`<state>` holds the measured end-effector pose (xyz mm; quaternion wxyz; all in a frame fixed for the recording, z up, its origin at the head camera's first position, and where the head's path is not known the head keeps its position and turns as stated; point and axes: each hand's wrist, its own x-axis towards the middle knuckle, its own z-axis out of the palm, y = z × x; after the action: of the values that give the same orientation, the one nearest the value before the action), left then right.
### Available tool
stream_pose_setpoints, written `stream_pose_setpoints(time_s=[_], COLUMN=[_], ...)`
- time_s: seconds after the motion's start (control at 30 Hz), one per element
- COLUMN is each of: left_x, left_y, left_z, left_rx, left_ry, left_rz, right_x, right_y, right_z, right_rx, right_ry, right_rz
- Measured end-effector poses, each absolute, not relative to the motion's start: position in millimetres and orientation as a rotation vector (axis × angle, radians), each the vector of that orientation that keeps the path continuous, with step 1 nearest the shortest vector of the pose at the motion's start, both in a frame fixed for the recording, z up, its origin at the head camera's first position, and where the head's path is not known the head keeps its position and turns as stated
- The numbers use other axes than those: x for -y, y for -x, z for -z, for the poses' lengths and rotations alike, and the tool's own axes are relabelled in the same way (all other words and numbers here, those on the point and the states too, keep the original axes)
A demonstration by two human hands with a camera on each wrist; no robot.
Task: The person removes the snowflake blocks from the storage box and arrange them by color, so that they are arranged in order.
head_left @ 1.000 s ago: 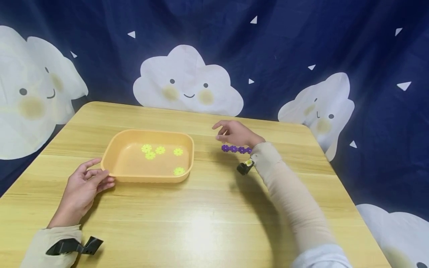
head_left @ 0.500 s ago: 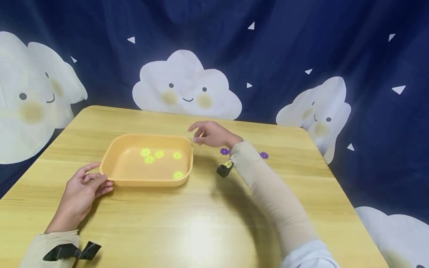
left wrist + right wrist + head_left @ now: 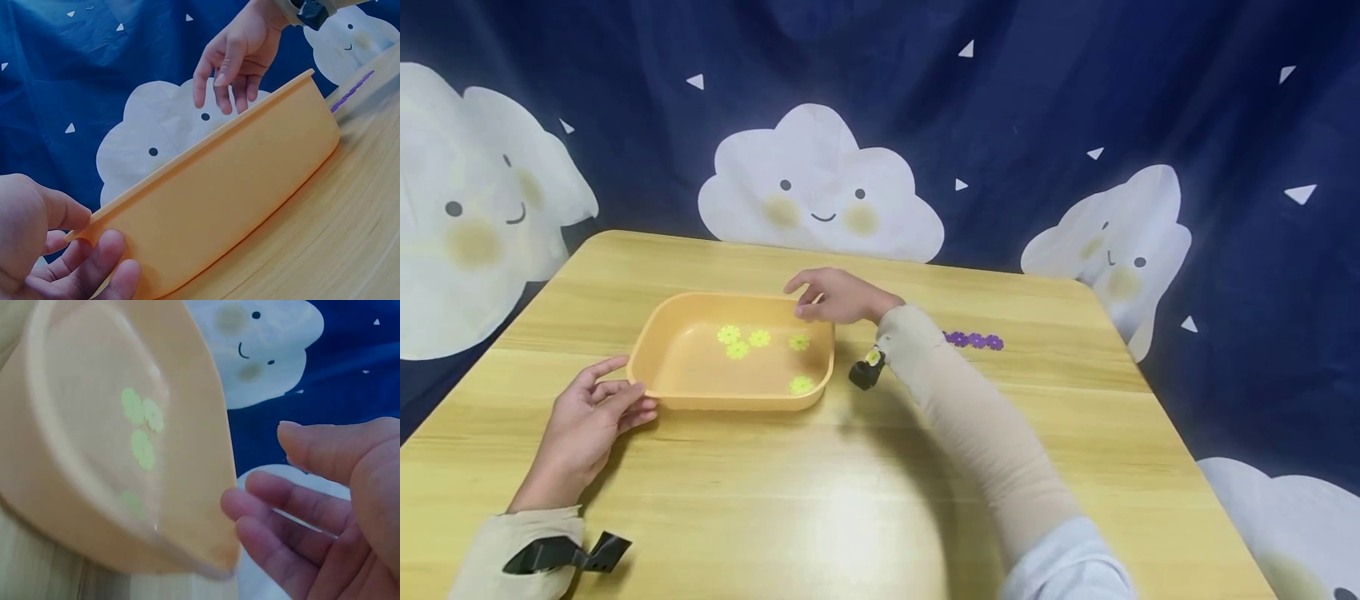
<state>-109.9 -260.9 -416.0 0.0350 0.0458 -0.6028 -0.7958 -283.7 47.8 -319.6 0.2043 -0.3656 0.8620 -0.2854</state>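
Observation:
An orange plastic tray (image 3: 730,402) stands on the wooden table. My left hand (image 3: 583,425) pinches its left front corner, thumb on the rim and fingers beneath, as the left wrist view shows. Several yellow-green flower-shaped snap pieces (image 3: 737,350) lie on the tray floor, some bunched left of centre and others toward the right side. Over the back right corner hovers my right hand (image 3: 842,300), its fingers loosely bent. The right wrist view shows nothing between those fingers (image 3: 275,550). Right of the tray lies a row of joined purple flower pieces (image 3: 976,341), partly hidden by my right sleeve.
The wooden table (image 3: 820,500) reaches back to a dark blue curtain (image 3: 1000,100) printed with white clouds and triangles. My right forearm (image 3: 985,433) crosses above the table right of the tray.
My right hand has moved left, from above the purple row to over the tray's back right corner. More of the row's right end now shows. The left hand keeps its hold on the tray.

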Motion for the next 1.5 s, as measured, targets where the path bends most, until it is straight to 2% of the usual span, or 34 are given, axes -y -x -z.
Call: stream_pose_setpoints(time_s=[0.13, 0.37, 0.7, 1.17, 1.5], left_x=[261, 260, 261, 264, 262], left_y=[109, 110, 109, 105, 112], left_z=[416, 416, 416, 422, 420], left_rx=[1.850, 1.840, 1.828, 1.857, 1.827], left_ry=[-0.156, -0.160, -0.129, -0.142, -0.106], left_rz=[2.447, 2.448, 2.467, 2.452, 2.456], right_x=[-37, -22, -3, 10, 22], right_y=[283, 283, 285, 281, 281], right_z=[318, 318, 323, 348, 349], right_rx=[-2.362, -2.210, -2.148, -2.066, -2.008], right_ry=[0.971, 0.686, 0.480, 0.423, 0.429], right_rz=[0.791, 1.016, 0.950, 0.852, 0.975])
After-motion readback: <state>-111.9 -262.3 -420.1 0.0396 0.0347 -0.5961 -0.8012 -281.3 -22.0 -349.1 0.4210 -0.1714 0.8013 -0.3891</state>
